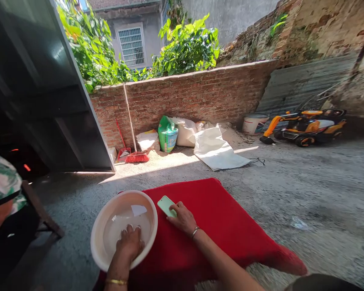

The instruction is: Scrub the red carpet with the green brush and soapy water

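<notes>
A pale pinkish-white basin (96,238) with what looks like clear water stands at the left side of a low surface covered by a red cloth (212,214). My left hand (130,242), with a gold-coloured bangle at the wrist, reaches down into the basin. Its fingers are stretched out and slightly apart, and I see nothing held in them. Right of the basin, a light green phone (166,205) is gripped at its near end by my right hand (183,219), just over the cloth. A silvery bracelet circles that wrist.
Part of a seated person (4,198) shows at the left edge, beside a dark metal door (73,133). Along the brick wall (182,97) are a red broom (137,157), a green sack (168,135), a white sack (218,149), a bucket (254,123) and a toy excavator (309,127).
</notes>
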A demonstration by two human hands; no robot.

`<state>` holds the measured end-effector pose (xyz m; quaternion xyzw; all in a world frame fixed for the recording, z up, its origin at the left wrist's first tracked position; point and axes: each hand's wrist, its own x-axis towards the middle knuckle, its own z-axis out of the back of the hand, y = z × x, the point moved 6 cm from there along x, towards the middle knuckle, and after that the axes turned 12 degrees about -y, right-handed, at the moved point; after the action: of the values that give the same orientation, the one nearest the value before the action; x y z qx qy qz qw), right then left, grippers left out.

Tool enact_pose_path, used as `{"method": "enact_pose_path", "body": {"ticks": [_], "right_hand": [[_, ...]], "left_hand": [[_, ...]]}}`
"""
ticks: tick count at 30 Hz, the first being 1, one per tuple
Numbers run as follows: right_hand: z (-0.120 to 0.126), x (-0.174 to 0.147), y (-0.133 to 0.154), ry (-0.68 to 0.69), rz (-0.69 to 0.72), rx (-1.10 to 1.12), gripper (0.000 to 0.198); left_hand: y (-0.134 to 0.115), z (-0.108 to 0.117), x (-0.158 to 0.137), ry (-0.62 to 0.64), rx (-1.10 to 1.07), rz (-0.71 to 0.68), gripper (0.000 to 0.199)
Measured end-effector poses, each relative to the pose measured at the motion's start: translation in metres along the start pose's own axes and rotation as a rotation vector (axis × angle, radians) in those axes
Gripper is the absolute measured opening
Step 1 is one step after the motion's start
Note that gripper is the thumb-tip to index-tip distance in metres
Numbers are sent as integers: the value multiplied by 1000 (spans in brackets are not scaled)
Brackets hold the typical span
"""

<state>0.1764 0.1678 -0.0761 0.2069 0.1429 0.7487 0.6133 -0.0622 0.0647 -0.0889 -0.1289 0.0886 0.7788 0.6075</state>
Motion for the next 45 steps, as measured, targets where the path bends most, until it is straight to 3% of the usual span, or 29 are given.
{"method": "enact_pose_path", "body": {"ticks": [3, 6, 10, 15, 19, 21, 23, 30, 34, 36, 39, 45], "right_hand": [[-8, 9, 19, 63, 39, -15, 31], [7, 19, -1, 59, -38, -66, 30], [51, 23, -70, -32, -245, -155, 31], [113, 2, -174, -304, -489, -172, 34], [134, -14, -216, -395, -635, -188, 40], [128, -12, -210, -366, -634, -175, 39], [113, -6, -186, -316, -559, -136, 34], [23, 20, -32, -95, -90, 12, 30], [-11, 25, 27, 54, 23, -6, 32], [-14, 29, 33, 93, 15, -32, 31], [1, 39, 16, 82, -52, -75, 31], [63, 48, -79, -33, -284, -169, 31]], "left_hand": [[-2, 4, -5, 19, -11, 17, 68], [-4, 5, -6, 33, -18, 20, 69], [-2, 3, -2, 37, 5, 12, 68], [-2, 3, 1, 21, -2, 6, 66], [-2, 3, 1, 19, -17, 5, 65], [-1, 3, 1, 6, -10, 10, 65], [0, 3, 1, -17, -7, 13, 65], [2, 0, -1, 3, 16, 10, 68], [1, 2, -4, 16, 13, 20, 68], [0, 5, -6, 18, 18, 26, 68], [-3, 9, -9, 31, 17, 40, 69], [-5, 9, -10, 40, 17, 51, 70]]}}
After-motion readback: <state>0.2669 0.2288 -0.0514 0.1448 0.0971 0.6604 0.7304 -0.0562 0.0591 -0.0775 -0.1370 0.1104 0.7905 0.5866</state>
